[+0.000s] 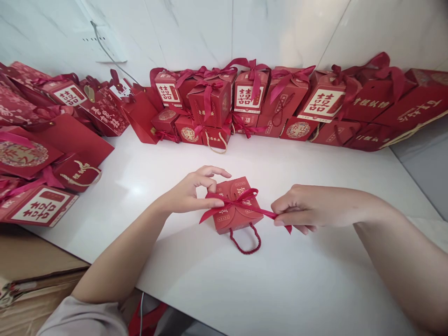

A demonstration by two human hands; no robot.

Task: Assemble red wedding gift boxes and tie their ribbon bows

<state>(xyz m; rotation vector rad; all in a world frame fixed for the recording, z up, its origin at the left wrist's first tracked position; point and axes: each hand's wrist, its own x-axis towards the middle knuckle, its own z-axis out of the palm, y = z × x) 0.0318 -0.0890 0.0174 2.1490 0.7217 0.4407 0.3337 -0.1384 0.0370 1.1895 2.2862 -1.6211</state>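
A small red gift box (224, 227) with pale printed characters sits on the white table, a twisted dark red cord handle (247, 253) lying out from its near side. Across its top runs a red ribbon (241, 201) tied in a bow. My left hand (199, 189) pinches the bow's left part between thumb and a finger, its index finger stretched over the box. To the right of the box, my right hand (297, 210) is closed on a ribbon tail, which is drawn out from the knot. The tail's end hangs below my right fingers.
Red gift boxes with ribbon bows (213, 105) stand stacked along the tiled wall. More red boxes and bags (42, 205) crowd the left side. A white table (280, 289) lies under my hands, with a cardboard box (38, 261) below its left edge. A grey cable (112, 56) hangs on the wall.
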